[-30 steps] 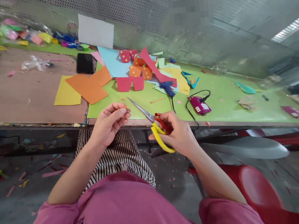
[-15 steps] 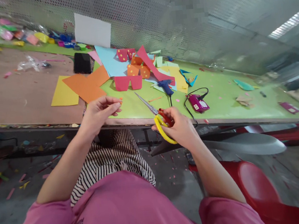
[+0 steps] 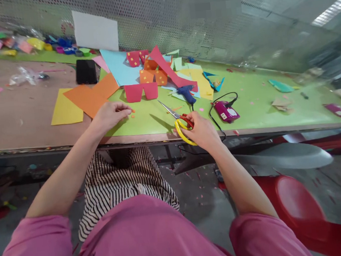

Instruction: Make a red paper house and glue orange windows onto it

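Observation:
My left hand point(image 3: 110, 113) rests low on the green mat point(image 3: 247, 108), its fingers curled together. Two tiny orange paper scraps point(image 3: 133, 113) lie just past the fingertips; whether a scrap is still pinched I cannot tell. My right hand point(image 3: 202, 132) is closed on the yellow and red handles of a pair of scissors point(image 3: 178, 120) at the table's front edge. The blades are together and point up-left over the mat. A red folded paper shape point(image 3: 141, 91) lies just beyond both hands.
Orange paper point(image 3: 87, 97) and yellow paper point(image 3: 65, 112) lie left of the mat, with a black phone point(image 3: 86, 71) behind. A blue glue gun point(image 3: 185, 92) and a purple corded device point(image 3: 225, 112) sit right of the scissors. A perforated metal wall point(image 3: 162, 16) backs the table. A red stool point(image 3: 299, 208) stands at my right.
Both hands moved forward and down from in front of my lap onto the table. The left hand lowered onto the mat, and orange scraps now lie by its fingertips.

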`<state>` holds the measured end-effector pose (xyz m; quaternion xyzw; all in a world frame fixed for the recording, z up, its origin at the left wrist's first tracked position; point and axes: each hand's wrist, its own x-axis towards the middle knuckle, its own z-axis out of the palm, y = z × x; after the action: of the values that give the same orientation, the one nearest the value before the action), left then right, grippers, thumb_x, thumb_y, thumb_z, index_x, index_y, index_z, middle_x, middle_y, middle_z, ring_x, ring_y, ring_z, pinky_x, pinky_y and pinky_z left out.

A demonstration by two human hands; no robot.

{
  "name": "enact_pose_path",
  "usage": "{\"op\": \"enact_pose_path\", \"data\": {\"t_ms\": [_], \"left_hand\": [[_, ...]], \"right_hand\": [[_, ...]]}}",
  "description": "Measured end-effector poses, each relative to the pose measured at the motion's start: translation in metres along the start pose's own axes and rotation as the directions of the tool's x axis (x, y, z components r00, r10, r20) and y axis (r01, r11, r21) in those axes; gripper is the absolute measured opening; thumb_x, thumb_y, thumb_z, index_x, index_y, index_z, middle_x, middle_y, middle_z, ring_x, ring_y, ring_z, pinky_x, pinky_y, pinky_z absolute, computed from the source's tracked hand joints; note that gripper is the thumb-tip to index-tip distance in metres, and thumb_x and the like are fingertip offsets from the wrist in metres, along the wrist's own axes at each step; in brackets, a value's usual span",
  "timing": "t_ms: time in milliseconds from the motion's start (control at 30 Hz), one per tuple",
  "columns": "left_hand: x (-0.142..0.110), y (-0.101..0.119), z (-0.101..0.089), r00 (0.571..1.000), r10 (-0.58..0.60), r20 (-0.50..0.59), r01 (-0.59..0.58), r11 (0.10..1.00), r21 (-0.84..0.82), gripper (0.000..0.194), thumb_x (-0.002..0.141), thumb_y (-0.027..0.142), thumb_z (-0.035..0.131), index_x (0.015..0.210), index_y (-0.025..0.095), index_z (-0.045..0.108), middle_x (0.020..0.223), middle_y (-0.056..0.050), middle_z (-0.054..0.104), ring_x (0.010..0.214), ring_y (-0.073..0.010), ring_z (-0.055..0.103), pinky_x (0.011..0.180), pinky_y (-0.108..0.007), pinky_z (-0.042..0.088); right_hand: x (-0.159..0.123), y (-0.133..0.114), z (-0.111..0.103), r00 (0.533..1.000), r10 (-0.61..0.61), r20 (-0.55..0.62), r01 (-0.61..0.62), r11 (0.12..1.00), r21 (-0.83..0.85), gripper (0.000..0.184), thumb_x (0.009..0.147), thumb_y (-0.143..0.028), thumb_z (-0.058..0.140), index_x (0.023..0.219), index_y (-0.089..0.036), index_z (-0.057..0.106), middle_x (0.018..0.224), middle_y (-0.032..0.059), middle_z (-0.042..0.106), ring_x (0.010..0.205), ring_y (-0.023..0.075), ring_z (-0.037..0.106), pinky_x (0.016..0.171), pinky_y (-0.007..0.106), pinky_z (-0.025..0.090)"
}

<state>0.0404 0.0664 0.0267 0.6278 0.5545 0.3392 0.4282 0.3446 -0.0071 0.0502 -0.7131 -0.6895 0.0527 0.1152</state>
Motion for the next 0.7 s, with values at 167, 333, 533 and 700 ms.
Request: {"op": "enact_pose_path", "data": {"t_ms": [167,333,533,700], "left_hand": [[0.024,0.001,0.001,0.988,0.156,0.002,-0.144,0.904,0.403,0.018,0.080,0.031,0.069,0.089,0.020,0.079,0.100,-0.009,0.078,0.090,-0.0262,0.067,0.088,-0.038,0.050],[0.041,0.002,0.010,0.971,0.202,0.130,-0.240,0.846,0.476,0.019,0.077,0.033,0.073,0.089,0.020,0.076,0.100,-0.011,0.072,0.099,-0.0285,0.065,0.091,-0.038,0.051],[0.047,0.009,0.003,0.985,0.123,0.122,-0.154,0.944,0.291,0.012,0.070,0.024,0.080,0.066,0.022,0.069,0.076,-0.006,0.068,0.076,-0.0226,0.062,0.070,-0.030,0.045],[0.050,0.006,-0.005,0.997,0.008,0.074,-0.008,1.000,0.009,0.013,0.069,0.019,0.084,0.070,0.021,0.071,0.072,-0.006,0.068,0.064,-0.0172,0.059,0.064,-0.029,0.042]], "right_hand": [[0.005,0.000,-0.002,0.999,0.047,0.009,-0.047,0.999,-0.020,0.049,0.080,-0.066,0.068,0.102,-0.023,0.057,0.089,0.0111,0.074,0.077,0.0295,0.068,0.063,0.034,0.042],[0.006,-0.001,0.000,0.999,0.042,0.021,-0.043,0.999,0.020,0.051,0.080,-0.067,0.069,0.103,-0.023,0.057,0.093,0.0121,0.075,0.082,0.0316,0.069,0.065,0.036,0.043],[0.003,0.005,0.003,1.000,0.005,0.008,-0.006,0.996,0.084,0.054,0.080,-0.072,0.066,0.102,-0.023,0.057,0.098,0.0138,0.076,0.085,0.0330,0.071,0.067,0.037,0.045],[0.002,0.007,0.000,1.000,-0.006,-0.001,0.006,0.994,0.111,0.055,0.080,-0.074,0.066,0.099,-0.023,0.056,0.095,0.0129,0.076,0.084,0.0317,0.071,0.067,0.037,0.046]]}}
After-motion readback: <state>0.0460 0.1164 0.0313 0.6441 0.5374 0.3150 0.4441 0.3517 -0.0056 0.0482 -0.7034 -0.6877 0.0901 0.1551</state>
